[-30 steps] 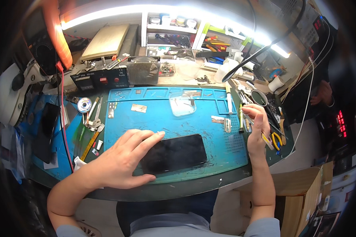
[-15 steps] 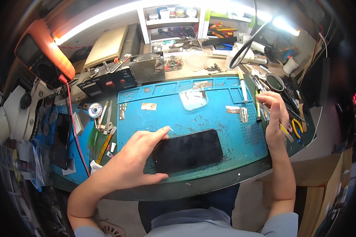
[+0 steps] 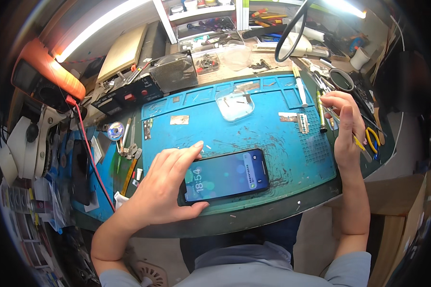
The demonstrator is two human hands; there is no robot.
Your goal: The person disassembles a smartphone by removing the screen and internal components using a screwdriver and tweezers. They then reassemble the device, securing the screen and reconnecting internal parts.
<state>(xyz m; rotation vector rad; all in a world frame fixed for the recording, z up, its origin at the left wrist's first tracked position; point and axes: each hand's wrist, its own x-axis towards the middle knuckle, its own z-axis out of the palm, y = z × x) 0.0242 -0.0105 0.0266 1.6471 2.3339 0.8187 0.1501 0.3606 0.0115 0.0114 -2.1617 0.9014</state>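
- Dark-edged rectangular phone [image 3: 225,176]: smooth, glossy, glass-like front
- Blue rectangular mat [image 3: 167,138]: matt, rubbery-looking, scuffed
- Clear square plastic box [image 3: 232,115]: smooth
- Pale flat wooden board [image 3: 122,52]: matt

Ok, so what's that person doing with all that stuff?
The person's left hand is at the left end of a phone, thumb and fingers spread across it; how firm the grip is, I can't tell. The phone lies face up on a blue mat, its screen lit. The right hand is raised by the mat's right edge, near yellow-handled pliers. Whether it holds a tool isn't clear.
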